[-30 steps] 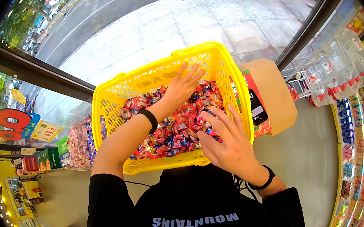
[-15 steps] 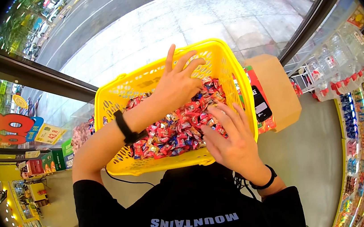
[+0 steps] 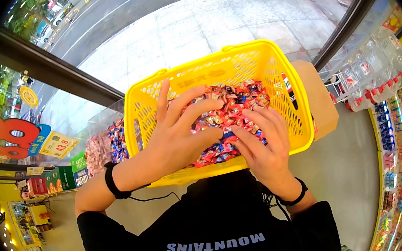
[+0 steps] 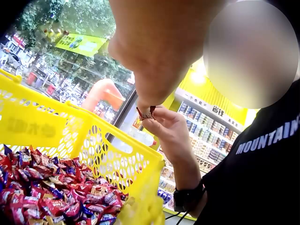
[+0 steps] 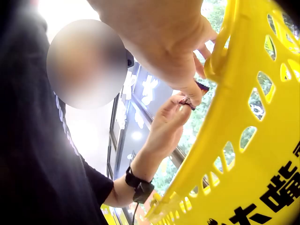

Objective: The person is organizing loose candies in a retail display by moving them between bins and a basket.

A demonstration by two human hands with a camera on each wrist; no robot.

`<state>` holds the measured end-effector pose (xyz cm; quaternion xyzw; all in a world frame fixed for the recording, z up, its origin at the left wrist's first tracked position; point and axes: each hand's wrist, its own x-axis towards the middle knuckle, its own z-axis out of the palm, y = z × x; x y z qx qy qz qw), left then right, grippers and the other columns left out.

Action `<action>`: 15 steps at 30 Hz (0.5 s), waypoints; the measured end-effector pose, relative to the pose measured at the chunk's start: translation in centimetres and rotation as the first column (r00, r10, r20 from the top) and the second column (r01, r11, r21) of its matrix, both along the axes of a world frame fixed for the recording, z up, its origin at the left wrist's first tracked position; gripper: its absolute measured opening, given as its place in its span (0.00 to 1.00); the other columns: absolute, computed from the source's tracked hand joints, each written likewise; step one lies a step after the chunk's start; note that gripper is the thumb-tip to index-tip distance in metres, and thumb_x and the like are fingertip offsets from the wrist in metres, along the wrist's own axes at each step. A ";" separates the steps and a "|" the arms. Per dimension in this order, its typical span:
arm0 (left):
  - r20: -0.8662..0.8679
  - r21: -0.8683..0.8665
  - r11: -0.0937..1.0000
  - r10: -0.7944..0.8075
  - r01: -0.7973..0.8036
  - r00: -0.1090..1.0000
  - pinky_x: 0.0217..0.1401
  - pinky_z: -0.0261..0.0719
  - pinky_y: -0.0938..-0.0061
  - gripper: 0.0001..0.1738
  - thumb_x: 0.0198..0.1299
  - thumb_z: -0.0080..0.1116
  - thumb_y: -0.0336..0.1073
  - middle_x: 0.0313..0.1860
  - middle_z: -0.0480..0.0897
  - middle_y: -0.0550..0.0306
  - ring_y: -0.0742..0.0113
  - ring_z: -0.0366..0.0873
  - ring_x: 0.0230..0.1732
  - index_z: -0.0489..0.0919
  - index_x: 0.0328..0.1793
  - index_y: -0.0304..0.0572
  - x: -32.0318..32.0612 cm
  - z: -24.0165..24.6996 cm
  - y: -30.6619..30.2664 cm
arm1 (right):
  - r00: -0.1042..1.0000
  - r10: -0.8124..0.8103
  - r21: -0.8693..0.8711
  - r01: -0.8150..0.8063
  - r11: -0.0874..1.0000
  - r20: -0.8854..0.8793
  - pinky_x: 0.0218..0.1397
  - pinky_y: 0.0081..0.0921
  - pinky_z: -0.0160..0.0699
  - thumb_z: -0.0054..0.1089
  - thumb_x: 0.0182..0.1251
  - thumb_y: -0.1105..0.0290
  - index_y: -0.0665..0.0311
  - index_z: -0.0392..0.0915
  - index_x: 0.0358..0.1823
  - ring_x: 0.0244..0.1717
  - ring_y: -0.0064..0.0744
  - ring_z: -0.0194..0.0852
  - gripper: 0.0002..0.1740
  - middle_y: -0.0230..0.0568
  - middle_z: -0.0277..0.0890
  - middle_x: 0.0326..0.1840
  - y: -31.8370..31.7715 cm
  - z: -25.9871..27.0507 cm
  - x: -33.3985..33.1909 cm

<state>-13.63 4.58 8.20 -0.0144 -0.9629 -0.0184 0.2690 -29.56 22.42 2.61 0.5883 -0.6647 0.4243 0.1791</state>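
Note:
Both hands come together over a yellow plastic basket (image 3: 306, 115) filled with small wrapped candies (image 3: 243, 100) in red, blue and gold. My left hand (image 3: 173, 130) pinches a twist-wrapped candy (image 4: 146, 114) between thumb and fingertips, its other fingers spread above. From the other side, my right hand (image 3: 267, 150) pinches the same candy; in the right wrist view its thumb lies on the dark wrapper (image 5: 188, 103). Seen from the head, the fingers mostly hide this candy. Below it in the left wrist view, the heap of candies (image 4: 61, 187) lies inside the basket's perforated walls.
A tan cardboard box (image 3: 320, 99) stands right of the basket. To the left are a clear bin of pink-wrapped sweets (image 3: 99, 151) and a price sign (image 3: 60, 145). Large clear bottles (image 3: 378, 71) and stocked shelves (image 3: 391, 172) line the right side; a window faces the street.
My left hand has lifted from the candies and drawn back toward my right hand, where fingertips now meet at one candy. In the head view the basket has shifted rightward and tilted slightly.

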 end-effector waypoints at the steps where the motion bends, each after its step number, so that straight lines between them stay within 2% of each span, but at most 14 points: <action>1: -0.011 0.000 1.000 0.008 -0.008 1.000 0.88 0.46 0.22 0.07 0.57 0.75 0.37 0.71 0.81 0.65 0.48 0.70 0.81 0.85 0.38 0.62 1.4 -0.3 -0.2 | 0.999 0.027 -0.008 -0.027 1.000 -0.035 0.73 0.56 0.78 0.82 0.53 0.69 0.59 0.91 0.51 0.69 0.49 0.81 0.21 0.40 0.85 0.67 -0.3 0.1 0.7; 5: -0.018 0.060 0.996 0.063 -0.061 0.998 0.88 0.48 0.23 0.09 0.54 0.78 0.37 0.72 0.82 0.64 0.48 0.70 0.82 0.86 0.38 0.60 6.4 -1.2 -0.8 | 0.990 0.129 -0.008 -0.130 0.991 -0.057 0.72 0.54 0.79 0.82 0.52 0.66 0.59 0.91 0.48 0.67 0.50 0.82 0.20 0.42 0.85 0.65 -1.7 0.2 3.6; 6: -0.030 0.079 0.994 0.073 -0.070 0.997 0.88 0.49 0.25 0.11 0.55 0.80 0.39 0.72 0.82 0.62 0.47 0.70 0.82 0.87 0.40 0.58 7.5 -1.4 -0.9 | 0.986 0.160 -0.009 -0.161 0.987 -0.038 0.71 0.54 0.79 0.82 0.51 0.63 0.60 0.90 0.45 0.67 0.51 0.82 0.20 0.43 0.85 0.65 -2.2 0.3 4.3; 9: 0.028 0.170 0.977 0.130 -0.132 0.991 0.90 0.44 0.25 0.13 0.56 0.82 0.40 0.75 0.79 0.59 0.43 0.64 0.84 0.88 0.44 0.60 10.8 -2.4 -1.6 | 0.975 0.220 0.000 -0.220 0.975 0.015 0.70 0.53 0.80 0.83 0.51 0.60 0.61 0.89 0.42 0.67 0.50 0.82 0.19 0.41 0.86 0.65 -3.9 -0.1 6.6; 10: 0.044 0.163 0.973 0.160 -0.165 0.986 0.90 0.45 0.25 0.16 0.57 0.83 0.43 0.77 0.77 0.57 0.43 0.63 0.84 0.89 0.51 0.63 11.6 -2.5 -1.6 | 0.971 0.237 0.026 -0.238 0.971 0.042 0.71 0.53 0.79 0.83 0.51 0.59 0.62 0.88 0.40 0.68 0.49 0.81 0.19 0.40 0.85 0.66 -4.4 0.0 7.4; 13: 0.012 0.197 0.967 0.162 -0.161 0.987 0.91 0.45 0.25 0.21 0.56 0.83 0.45 0.78 0.76 0.58 0.44 0.63 0.84 0.91 0.57 0.67 13.9 -3.7 -1.7 | 0.937 0.332 0.147 -0.345 0.927 0.106 0.73 0.54 0.76 0.83 0.53 0.59 0.62 0.89 0.41 0.70 0.49 0.80 0.19 0.39 0.83 0.68 -5.6 0.0 9.2; 14: -0.032 0.095 0.982 0.167 -0.164 0.985 0.91 0.45 0.25 0.26 0.54 0.84 0.47 0.77 0.77 0.60 0.46 0.65 0.82 0.91 0.61 0.72 14.9 -4.7 -2.2 | 0.920 0.360 0.168 -0.383 0.908 0.154 0.74 0.54 0.74 0.84 0.54 0.59 0.61 0.90 0.42 0.70 0.50 0.79 0.19 0.40 0.82 0.69 -5.9 -0.4 9.9; 15: -0.047 0.050 0.983 0.179 -0.177 0.983 0.91 0.47 0.25 0.27 0.54 0.83 0.47 0.76 0.78 0.62 0.47 0.67 0.82 0.90 0.62 0.72 16.0 -5.1 -2.3 | 0.902 0.387 0.178 -0.419 0.890 0.192 0.74 0.54 0.74 0.85 0.54 0.59 0.61 0.91 0.43 0.70 0.50 0.79 0.19 0.40 0.82 0.68 -6.2 -0.6 10.5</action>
